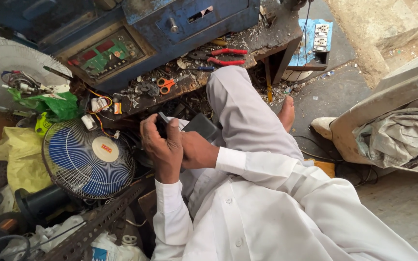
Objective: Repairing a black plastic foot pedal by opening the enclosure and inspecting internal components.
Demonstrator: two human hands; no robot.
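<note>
Sitting on the floor with one leg crossed, a person in white clothes holds a small dark box-shaped part (197, 126) over the lap. The left hand (163, 147) is wrapped around the near end of the part, with its fingers closed on it and the thumb up on top. The right hand (197, 150) sits just behind the left one and touches the part from below, but you cannot tell if its fingers are closed, because the left hand hides them.

Just beside the left hand lies a round table fan with a blue wire cage and a white middle (89, 159). Near the fan are a green plastic bag (56, 104) and a yellow cloth (18, 154).

Up past the hands is a low, dirty wooden bench (276, 31) full of small scraps. On it lie scissors with orange handles (166, 85) and pliers with red handles (226, 55). Behind them stands a blue metal box with a green and red panel (110, 52).

The person's bare foot (286, 112) rests on the grey floor near the bench leg. Well apart, to the right, grey rags are piled in a pale tub (397, 133).
</note>
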